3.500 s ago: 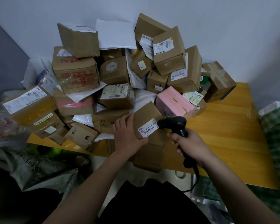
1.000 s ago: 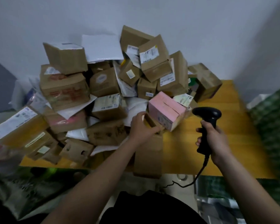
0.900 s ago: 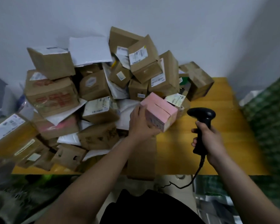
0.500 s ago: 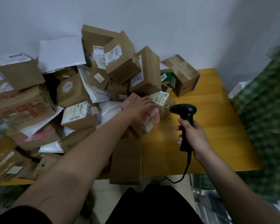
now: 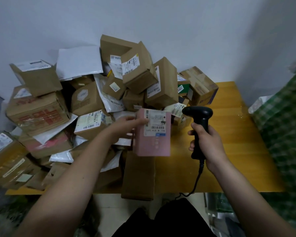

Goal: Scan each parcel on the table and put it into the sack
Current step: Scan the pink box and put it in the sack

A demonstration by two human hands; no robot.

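Against a pale wall, the pink parcel (image 5: 153, 134) is pinched label-up above the yellow tabletop (image 5: 229, 151) by the left hand (image 5: 126, 124); the right hand (image 5: 207, 141) grips the scanner (image 5: 199, 120) just beside it. The heap of parcels (image 5: 92, 108) (most of the job, I judge) remains unscanned.

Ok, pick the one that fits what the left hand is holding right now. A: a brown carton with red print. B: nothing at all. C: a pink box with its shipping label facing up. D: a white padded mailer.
C: the left hand grips the pink box by its edge, white label toward the camera, beside the scanner held in the right hand.
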